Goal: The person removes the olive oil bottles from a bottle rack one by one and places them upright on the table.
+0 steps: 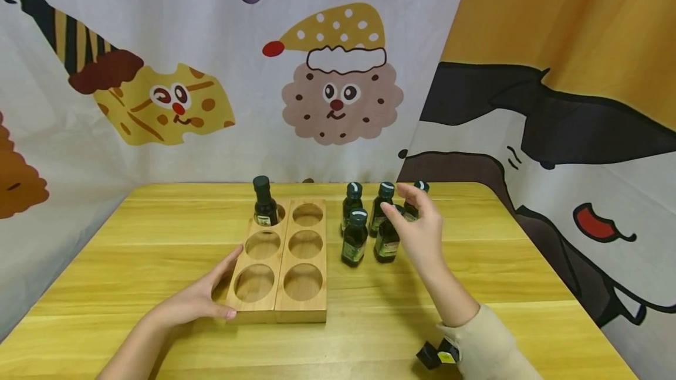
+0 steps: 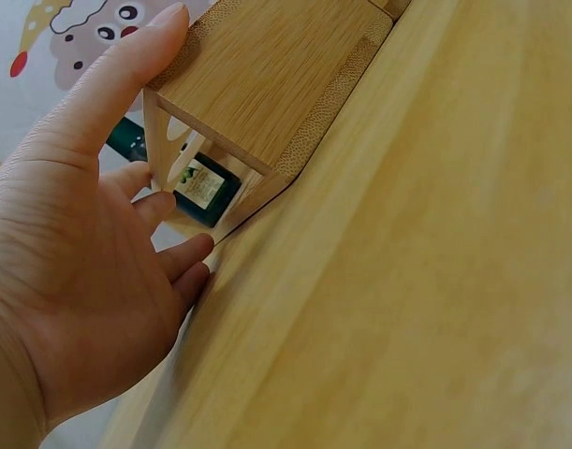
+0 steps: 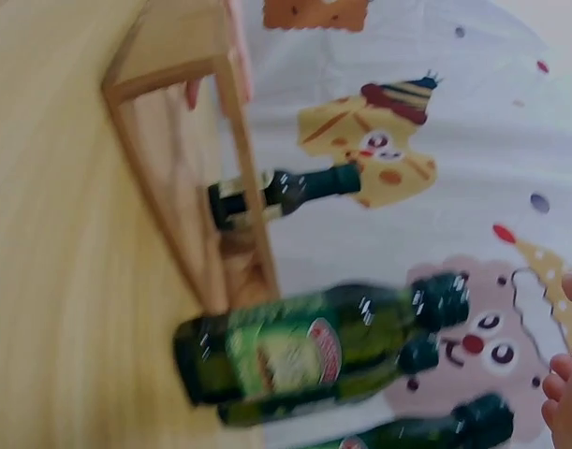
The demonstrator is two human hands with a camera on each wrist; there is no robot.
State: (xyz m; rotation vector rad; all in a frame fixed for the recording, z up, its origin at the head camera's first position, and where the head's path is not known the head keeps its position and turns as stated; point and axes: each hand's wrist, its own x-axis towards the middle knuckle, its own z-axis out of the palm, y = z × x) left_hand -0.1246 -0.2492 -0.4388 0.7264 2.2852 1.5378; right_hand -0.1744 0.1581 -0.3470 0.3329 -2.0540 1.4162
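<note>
My right hand [image 1: 419,227] hovers open by the bottles [image 1: 355,238]: glass, slick, fragile; grasp at the body. Left hand [image 1: 198,298], fingers straight, steadies the rack [image 1: 303,304].

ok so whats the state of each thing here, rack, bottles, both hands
wooden rack: flat on the table, six holes, five empty
bottle in rack: upright in the far left hole, capped
loose bottles: five, upright on the table right of the rack, capped
left hand: fingers straight, resting against the rack's near left corner
right hand: open, holding nothing, at the loose bottles
</note>
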